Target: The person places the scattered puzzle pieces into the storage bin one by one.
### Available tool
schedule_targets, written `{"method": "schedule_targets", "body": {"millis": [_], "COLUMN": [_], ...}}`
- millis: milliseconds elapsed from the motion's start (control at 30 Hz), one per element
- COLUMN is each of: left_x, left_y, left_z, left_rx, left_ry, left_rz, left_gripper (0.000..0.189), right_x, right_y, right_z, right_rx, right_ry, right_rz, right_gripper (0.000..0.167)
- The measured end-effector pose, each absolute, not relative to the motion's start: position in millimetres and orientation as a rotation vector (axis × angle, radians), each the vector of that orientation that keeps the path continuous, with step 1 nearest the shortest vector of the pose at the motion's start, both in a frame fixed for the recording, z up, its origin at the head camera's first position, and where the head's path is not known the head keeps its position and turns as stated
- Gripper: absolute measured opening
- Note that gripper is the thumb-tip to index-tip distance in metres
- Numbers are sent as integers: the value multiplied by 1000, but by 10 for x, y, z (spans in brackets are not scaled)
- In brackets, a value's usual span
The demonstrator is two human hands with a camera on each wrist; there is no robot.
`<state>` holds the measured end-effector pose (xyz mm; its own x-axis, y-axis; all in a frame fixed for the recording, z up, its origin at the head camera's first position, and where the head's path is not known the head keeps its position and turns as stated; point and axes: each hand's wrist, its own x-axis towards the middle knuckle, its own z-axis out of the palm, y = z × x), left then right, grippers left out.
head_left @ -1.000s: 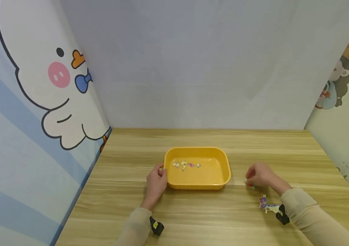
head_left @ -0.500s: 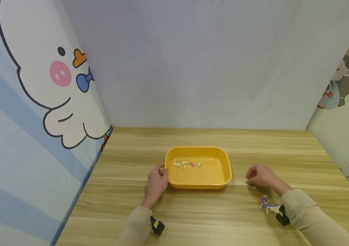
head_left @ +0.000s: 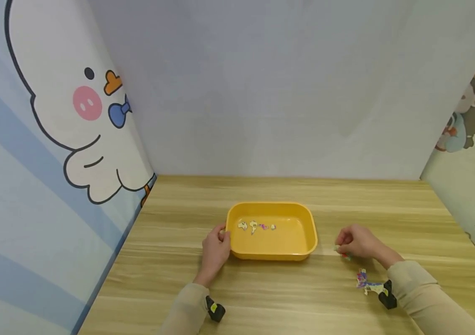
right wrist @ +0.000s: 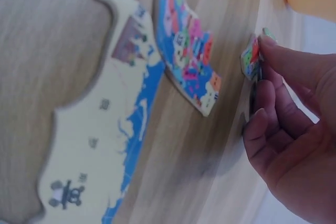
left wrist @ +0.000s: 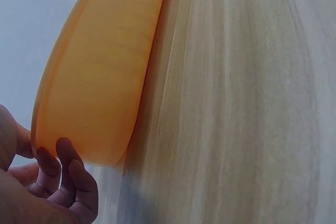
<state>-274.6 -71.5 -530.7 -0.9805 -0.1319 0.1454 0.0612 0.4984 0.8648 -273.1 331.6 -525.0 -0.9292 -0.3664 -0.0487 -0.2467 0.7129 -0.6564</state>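
Note:
A shallow yellow plastic tray [head_left: 289,237] stands on the table with several small cut-out pieces [head_left: 254,226] in a row on its floor. My left hand [head_left: 215,249] grips the tray's left end, fingers curled at the rim in the left wrist view. To the right of the tray, my right hand [head_left: 356,241] pinches a small colourful puzzle piece [right wrist: 250,59] between thumb and fingers, low over the table. Part of that piece is hidden by the fingers. Close to the right wrist lie a long cream-and-blue puzzle piece [right wrist: 100,114] and a brightly printed one [right wrist: 186,51].
The wood-grain table [head_left: 279,298] ends at a plain grey back wall [head_left: 262,93]. A cartoon-printed panel [head_left: 49,195] borders the left side, and another printed panel [head_left: 468,186] the right. A black wrist camera [head_left: 387,295] overlaps the long piece in the head view.
The head view has shifted slightly. A little more of the small puzzle piece's pale end shows past the right fingertips. The left hand keeps its grip on the tray.

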Motion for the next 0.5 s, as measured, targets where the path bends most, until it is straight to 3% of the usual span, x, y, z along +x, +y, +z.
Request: {"method": "schedule_targets", "body": {"millis": [500], "left_x": [-2742], "left_y": [-719], "left_z": [-5306], "left_rx": [62], "left_ry": [-2540], "left_rz": [-1498], "left_gripper": [27], "right_x": [-2756], "right_y": [3309], "right_z": [-5226], "right_rx": [-375], "right_ry": [2806], "right_rz": [-1121], "right_gripper": [9]}}
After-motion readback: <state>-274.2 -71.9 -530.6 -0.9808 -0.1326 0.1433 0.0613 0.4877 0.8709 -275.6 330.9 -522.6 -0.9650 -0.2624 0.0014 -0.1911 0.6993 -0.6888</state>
